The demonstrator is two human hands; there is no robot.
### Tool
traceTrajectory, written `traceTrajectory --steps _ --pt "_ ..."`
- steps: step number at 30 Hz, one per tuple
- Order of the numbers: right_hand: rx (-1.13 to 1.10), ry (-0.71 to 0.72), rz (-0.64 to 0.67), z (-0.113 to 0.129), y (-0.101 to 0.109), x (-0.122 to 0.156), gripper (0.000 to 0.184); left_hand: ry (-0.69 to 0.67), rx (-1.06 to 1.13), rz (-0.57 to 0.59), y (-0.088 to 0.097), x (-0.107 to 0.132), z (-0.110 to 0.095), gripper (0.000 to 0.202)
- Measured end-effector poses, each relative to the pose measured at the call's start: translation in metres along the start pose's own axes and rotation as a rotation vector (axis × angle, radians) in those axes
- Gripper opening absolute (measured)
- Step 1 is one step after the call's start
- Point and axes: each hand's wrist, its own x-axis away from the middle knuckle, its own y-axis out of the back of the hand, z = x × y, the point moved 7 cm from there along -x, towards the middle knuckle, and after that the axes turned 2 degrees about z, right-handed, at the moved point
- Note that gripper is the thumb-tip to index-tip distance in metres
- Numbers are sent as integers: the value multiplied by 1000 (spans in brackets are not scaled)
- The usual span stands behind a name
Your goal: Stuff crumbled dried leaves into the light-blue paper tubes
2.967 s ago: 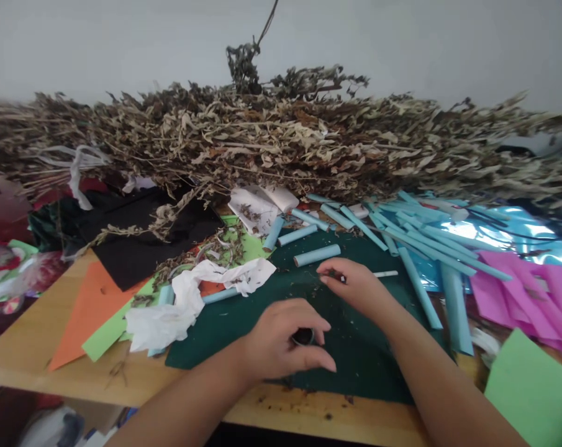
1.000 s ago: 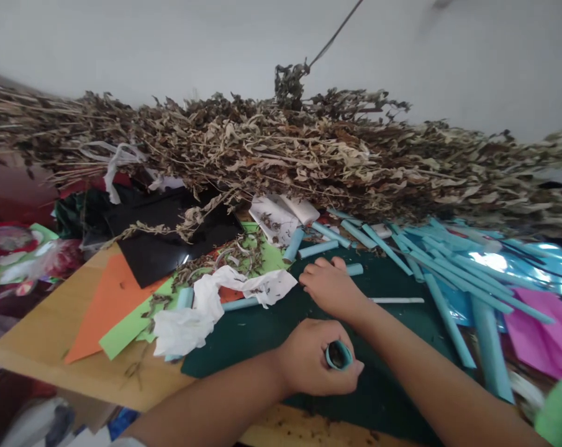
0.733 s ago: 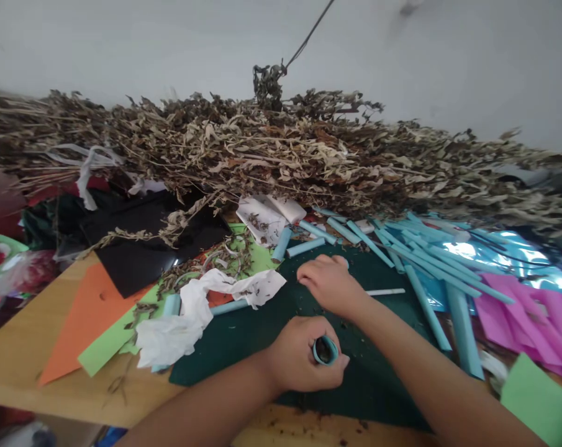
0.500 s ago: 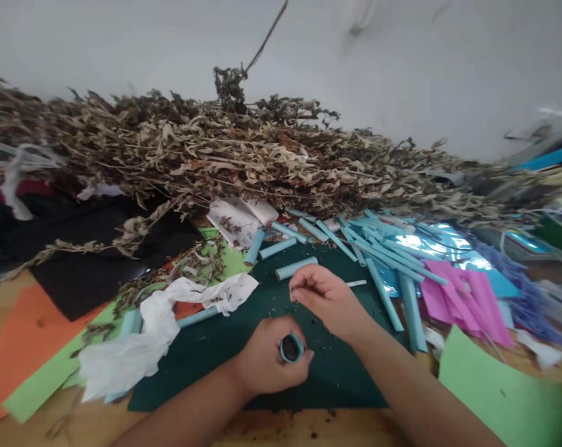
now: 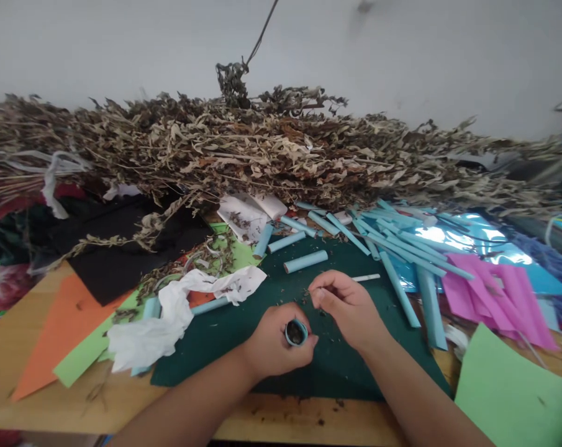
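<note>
My left hand (image 5: 278, 340) is wrapped round a light blue paper tube (image 5: 296, 333), whose round open end faces up towards me. Dark, crumbly matter shows inside that opening. Just above and to the right, my right hand (image 5: 348, 307) is closed in a pinch, its thumb and fingertips together close to the green sheet. Whatever is in the pinch is too small to make out. Dark dried leaf crumbs (image 5: 305, 296) lie by the fingertips. Both hands are over a dark green sheet (image 5: 220, 351). Beyond them lies another blue paper tube (image 5: 305, 261) on its side.
A long heap of dried leafy stalks (image 5: 271, 149) runs along the back wall. Several thin blue tubes (image 5: 402, 251), pink paper (image 5: 513, 298) and a light green sheet (image 5: 513, 379) lie to the right. Crumpled white tissue (image 5: 150, 338) and orange paper (image 5: 52, 341) are on the left.
The view has shifted slightly. My right hand remains pinched, now a little farther right and nearer the sheet's crumbs. My left hand keeps its grip on the upright tube.
</note>
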Motion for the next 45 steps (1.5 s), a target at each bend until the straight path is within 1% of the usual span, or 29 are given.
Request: traceTrajectory --steps 3,5,8,11,15,18,20,22,25,27,29,33,34,37,40,42,45 --pt "-5 35 -4 10 -2 6 7 -18 14 -3 -1 0 0 10" --pt "26 73 6 18 -3 9 12 -33 23 -1 -2 0 0 11" --pt "120 189 48 31 -6 12 20 -64 43 -6 -2 -1 -1 13" --pt "183 286 87 39 -10 15 23 -85 52 -13 -1 -2 -4 13" --pt "243 289 139 39 -15 18 21 -79 41 -21 1 -3 -6 16" --pt "167 276 175 40 -16 21 19 -69 41 -3 1 -3 -6 14" --pt "126 289 159 41 -15 21 18 -64 51 5 0 -3 -6 13" --pt "145 318 123 43 -13 21 13 -57 57 -6 0 -3 -5 13" --pt "170 359 98 43 -13 23 20 -54 69 -22 0 -3 -4 16" --pt "151 346 103 41 -12 24 26 -49 86 -7 -1 -3 -4 15" --pt "107 329 113 39 -11 26 27 -32 97 8 -3 -3 -2 13" --pt "-49 334 111 38 -9 31 8 -19 107 12 -3 -1 2 13" --pt "-93 328 114 37 -10 33 8 -18 115 18 -4 -1 3 13" --pt "-210 275 144 31 -14 35 17 2 128 37 -6 -1 7 13" --pt "-314 208 130 25 -16 34 19 11 132 43 -6 0 8 13" --pt "-320 185 94 23 -14 32 18 -9 131 35 -5 0 7 13" --pt "-199 195 52 28 -11 29 12 -40 119 16 -4 0 6 13"
